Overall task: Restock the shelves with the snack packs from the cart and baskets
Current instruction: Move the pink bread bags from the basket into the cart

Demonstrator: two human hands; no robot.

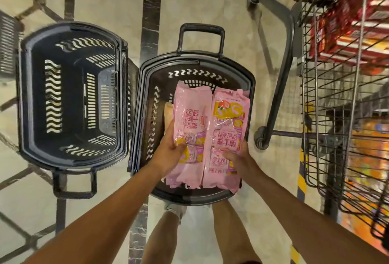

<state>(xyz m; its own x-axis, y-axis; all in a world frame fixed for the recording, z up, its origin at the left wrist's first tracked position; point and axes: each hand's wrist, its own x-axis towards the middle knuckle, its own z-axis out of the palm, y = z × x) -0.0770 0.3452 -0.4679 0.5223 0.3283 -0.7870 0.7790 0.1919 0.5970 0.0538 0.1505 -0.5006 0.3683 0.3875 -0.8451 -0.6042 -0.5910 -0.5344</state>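
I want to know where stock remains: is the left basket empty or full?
Empty: the left basket shows only its bare slotted bottom, no packs inside.

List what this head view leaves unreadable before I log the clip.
- Shelves: out of frame.
- Floor of the right black plastic basket: covered by the pink Swiss-roll packs, which the left hand and right hand grip, so any packs beneath are hidden.
- Red boxes in the wire cart: blurred, cut off by the right edge.

I see two stacks of pink plastic snack packs (207, 129) over the near black plastic basket (145, 86); another black slotted basket (27, 99) at nine o'clock, black wire cart (328, 116) at three.
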